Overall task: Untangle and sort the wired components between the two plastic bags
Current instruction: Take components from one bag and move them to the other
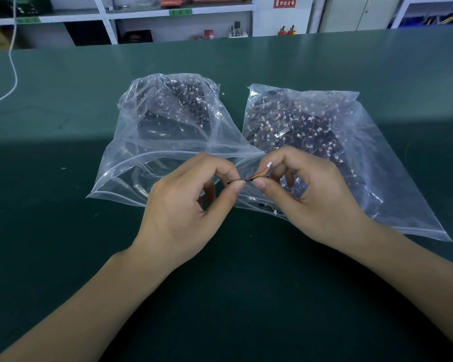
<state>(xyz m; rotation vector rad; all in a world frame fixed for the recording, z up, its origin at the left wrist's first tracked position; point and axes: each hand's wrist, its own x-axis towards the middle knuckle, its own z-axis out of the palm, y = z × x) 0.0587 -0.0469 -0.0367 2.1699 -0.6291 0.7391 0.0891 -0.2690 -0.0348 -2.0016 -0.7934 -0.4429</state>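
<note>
Fingers of both my hands pinch one wired component (249, 178) just above the green table (63, 231), in front of the gap between the two plastic bags. My left hand (186, 202) closes thumb and forefinger on the dark end of the piece; its other fingers curl under. My right hand (306, 197) closes thumb and forefinger on the part nearest the wires, and the orange and yellow leads rise toward one o'clock to a small white connector (269, 164) beside my right forefinger. The left bag (168, 131) lies at eleven o'clock from my hands, mouth open toward me, dark parts heaped at its far end. The right bag (338, 142) lies at one o'clock, flatter, full of dark parts with white connectors. A white cord (12, 74) trails at the far left.
</note>
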